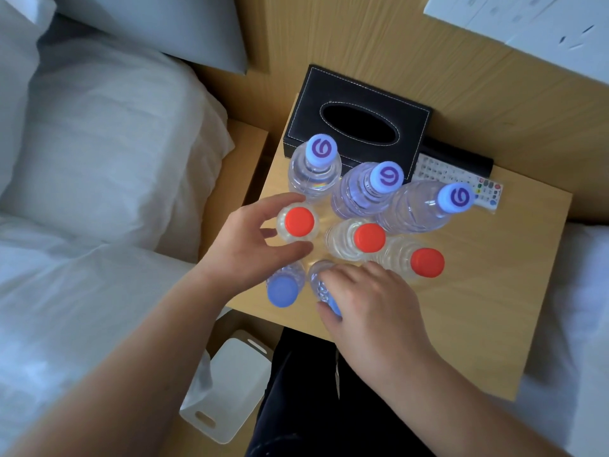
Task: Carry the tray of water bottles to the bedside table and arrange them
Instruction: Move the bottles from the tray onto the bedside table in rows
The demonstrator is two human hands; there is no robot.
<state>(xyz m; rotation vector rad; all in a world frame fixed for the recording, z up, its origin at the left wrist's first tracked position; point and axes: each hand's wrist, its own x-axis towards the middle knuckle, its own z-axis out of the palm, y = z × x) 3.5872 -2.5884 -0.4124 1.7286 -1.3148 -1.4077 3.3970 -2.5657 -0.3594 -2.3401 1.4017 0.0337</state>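
Wooden bench (478, 291) beside the bed (82, 159) carries your water bottles (362, 192), standing in rows before a black tissue box (359, 123). Your left hand (253, 245) curls round a red-capped bottle (298, 222); your right hand (372, 301) grips a blue-capped bottle (321, 285) in front.

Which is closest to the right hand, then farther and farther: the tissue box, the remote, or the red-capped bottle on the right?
From the right hand:
1. Red-capped bottle on the right, just beyond its knuckles.
2. Remote, farther back on the right.
3. Tissue box, at the table's back edge; only slightly farther than the remote.
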